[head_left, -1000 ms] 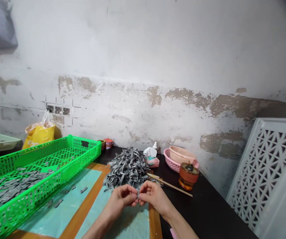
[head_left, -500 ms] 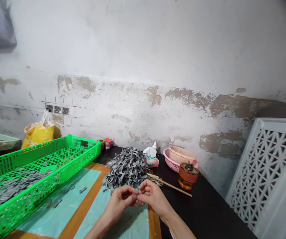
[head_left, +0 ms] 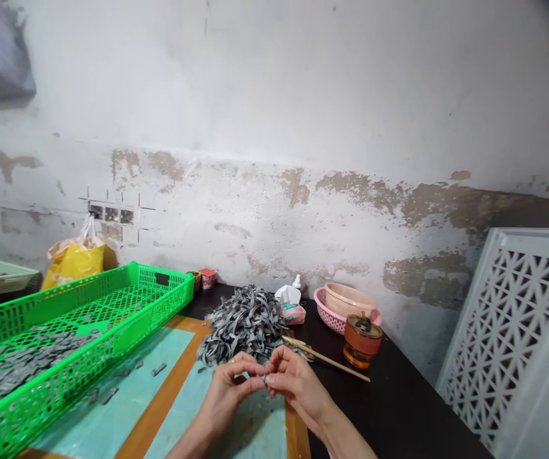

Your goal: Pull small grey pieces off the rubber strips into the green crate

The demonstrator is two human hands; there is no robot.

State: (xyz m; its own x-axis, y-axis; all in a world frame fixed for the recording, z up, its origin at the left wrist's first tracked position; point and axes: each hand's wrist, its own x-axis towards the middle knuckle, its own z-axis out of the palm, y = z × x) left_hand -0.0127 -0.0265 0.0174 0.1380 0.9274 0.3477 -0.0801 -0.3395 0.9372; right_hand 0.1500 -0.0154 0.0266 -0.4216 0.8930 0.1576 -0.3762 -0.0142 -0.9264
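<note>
Thumb and fingertips of my left hand (head_left: 230, 390) are pinched together, meeting those of my right hand (head_left: 303, 387) over the light blue sheet. Between them a bit of a small grey strip (head_left: 265, 379) shows; the fingers cover most of it. Just beyond my hands lies a heap of grey strips (head_left: 245, 322). To the left, small folded grey pieces (head_left: 35, 357) lie in a green crate (head_left: 125, 338), and several more, such as one grey piece (head_left: 158, 369), rest on the blue sheet (head_left: 178, 401) beside it.
Right of the heap, a wooden stick (head_left: 336, 362) lies on the black table (head_left: 389, 408). Behind it are an amber jar (head_left: 363, 341), pink baskets (head_left: 351, 299) and a tissue pack (head_left: 293, 312). A white lattice panel (head_left: 532, 319) stands right; a yellow bag (head_left: 76, 264) sits behind the crate.
My fingers have shifted slightly around the small grey strip, and a little more of it shows between the fingertips. The view has tilted a touch; the other things stay put.
</note>
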